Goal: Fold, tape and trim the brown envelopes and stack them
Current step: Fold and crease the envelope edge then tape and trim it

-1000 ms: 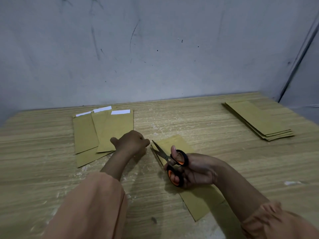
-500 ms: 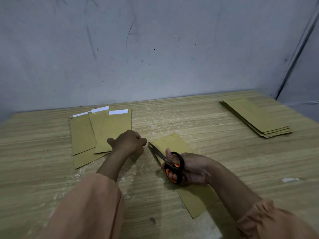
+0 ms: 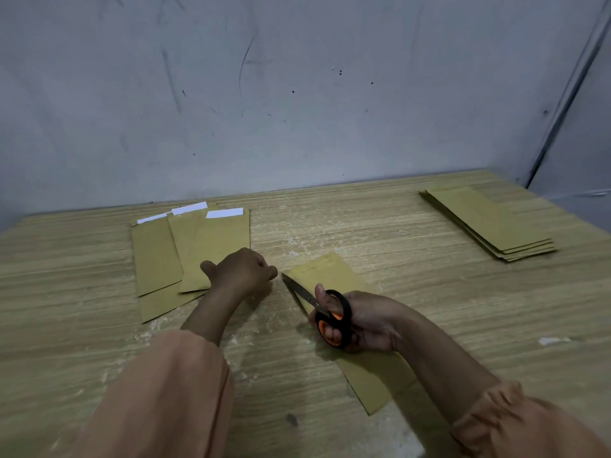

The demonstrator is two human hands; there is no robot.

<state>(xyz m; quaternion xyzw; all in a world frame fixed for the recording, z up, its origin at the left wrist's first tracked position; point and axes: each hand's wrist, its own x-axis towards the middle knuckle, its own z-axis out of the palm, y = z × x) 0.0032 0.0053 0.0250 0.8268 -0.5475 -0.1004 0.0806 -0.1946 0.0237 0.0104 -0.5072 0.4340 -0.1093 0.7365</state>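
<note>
Both arms wear loose sleeves of a plain peach-orange cloth. The left sleeve (image 3: 172, 388) ends wide at mid-forearm; the right sleeve (image 3: 515, 424) gathers into a ruffled, elastic-looking cuff. Both forearms and hands are bare, with no rings or watch visible.

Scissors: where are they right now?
In the head view the scissors sit centre-right, gripped by the right hand over the near envelope, blades pointing toward the left hand.
</note>
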